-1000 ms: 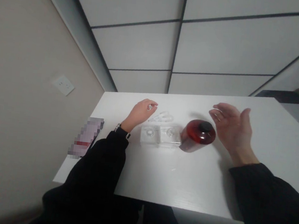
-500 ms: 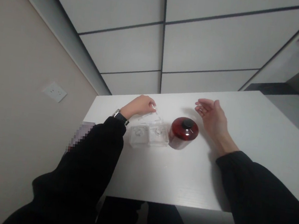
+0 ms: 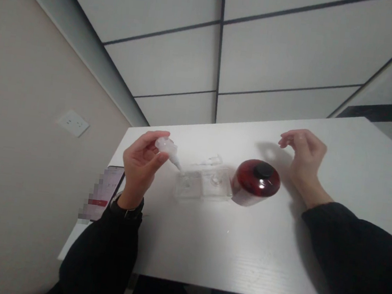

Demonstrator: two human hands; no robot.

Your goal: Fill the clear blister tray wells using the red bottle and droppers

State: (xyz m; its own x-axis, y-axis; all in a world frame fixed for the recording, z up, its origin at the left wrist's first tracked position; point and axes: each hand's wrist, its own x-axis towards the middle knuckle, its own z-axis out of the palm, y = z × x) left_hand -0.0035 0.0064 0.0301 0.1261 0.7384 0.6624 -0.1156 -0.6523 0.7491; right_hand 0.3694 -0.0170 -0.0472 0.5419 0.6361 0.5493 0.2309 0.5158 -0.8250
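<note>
Between the thumb and fingers of my left hand point(image 3: 144, 160) is a small translucent dropper bottle point(image 3: 166, 147), its narrow tip pointing down and right. Just right of that tip lies a clear plastic case point(image 3: 188, 186) with two square compartments, each with a round form in it. A small clear piece point(image 3: 213, 160) rests behind the case. Beside the case stands a dark red jar point(image 3: 253, 184) with a black knob on top. My right hand point(image 3: 303, 152) hovers to the right of the jar, fingers curled loosely and apart, holding nothing.
A phone point(image 3: 105, 193) lies at the left edge of the white table point(image 3: 205, 252). Behind the table stand pale panelled doors point(image 3: 176, 69). The left wall has a socket point(image 3: 73, 123).
My left hand has moved left and toward me, now with the dropper bottle in clear view. My right hand has shifted right, away from the jar. The view has shifted slightly.
</note>
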